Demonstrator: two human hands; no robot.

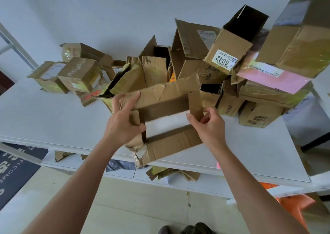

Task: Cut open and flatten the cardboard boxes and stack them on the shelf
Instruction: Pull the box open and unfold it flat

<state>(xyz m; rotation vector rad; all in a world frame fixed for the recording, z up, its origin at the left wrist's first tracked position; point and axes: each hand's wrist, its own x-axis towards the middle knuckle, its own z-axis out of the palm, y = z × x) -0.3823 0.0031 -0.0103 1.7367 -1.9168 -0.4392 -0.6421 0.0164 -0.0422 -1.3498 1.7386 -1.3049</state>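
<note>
— What have the hands got hold of?

— An opened cardboard box (pixel 166 115), both ends cut through so the white table (pixel 44 119) shows inside its frame. The left hand (pixel 123 124) grips the left wall: its fingers (pixel 133 99) lie along the outer top edge and the thumb is tucked inside the opening. The right hand (pixel 209 126) pinches the narrow right wall between thumb and curled fingers (pixel 205 120).

— Where does the box sit?

— Between the two hands, at the near edge of the table, its torn lower-left corner hanging past that edge just below the left hand.

— And beyond the fingers?

— A pile of unflattened boxes (pixel 160 67), touching and leaning on one another. Up and right of the right fingers, a tilted box labelled 6042 (pixel 230 53) has its open mouth raised; right of that lies a pink-sided carton (pixel 271 78) under a large taped box (pixel 300 42). Up and left of the left fingers stands a small box printed "moody" (pixel 80 73).

— Under the hands?

— A lower shelf (pixel 205 182) with crumpled cardboard scraps (pixel 166 174) on it.
</note>
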